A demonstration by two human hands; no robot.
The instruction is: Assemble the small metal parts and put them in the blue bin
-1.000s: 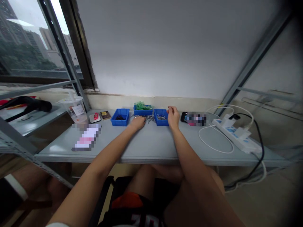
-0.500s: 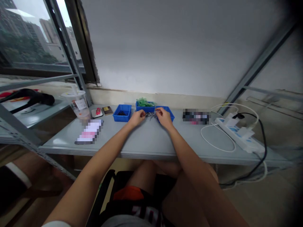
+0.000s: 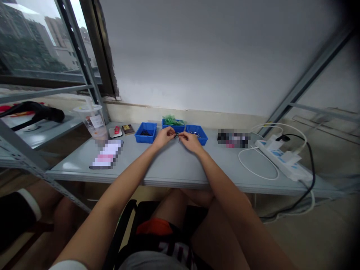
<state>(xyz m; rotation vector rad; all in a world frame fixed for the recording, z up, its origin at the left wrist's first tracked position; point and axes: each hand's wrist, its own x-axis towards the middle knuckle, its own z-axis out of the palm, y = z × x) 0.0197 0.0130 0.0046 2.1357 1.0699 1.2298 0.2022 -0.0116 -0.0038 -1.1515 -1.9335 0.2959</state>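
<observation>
My left hand (image 3: 165, 137) is closed in a pinch, its fingertips at some small dark metal pieces (image 3: 177, 135). Opposite it, my right hand (image 3: 191, 141) pinches at the same pieces, with one thin tip pointing down below its fingers. They look like thin screws or pins, too small to make out. Left of my hands is a blue bin (image 3: 144, 140) with dark small parts. Just behind them stands a blue bin (image 3: 177, 128) heaped with green plastic pieces (image 3: 171, 120). Partly behind my right hand, another blue bin (image 3: 203, 141) holds shiny metal pieces.
A blurred phone (image 3: 106, 155) lies left on the grey table (image 3: 174, 168), near a lidded drink cup (image 3: 95, 123), a white dish with a red item (image 3: 116, 130) and a small box (image 3: 128, 129). Rightward are a pixelated object (image 3: 233, 138) and a power strip (image 3: 289, 165) with cables.
My right hand has moved slightly left and down, away from the right bin, and its fingers have closed beside my left hand's. The metal bunch between them shows less now.
</observation>
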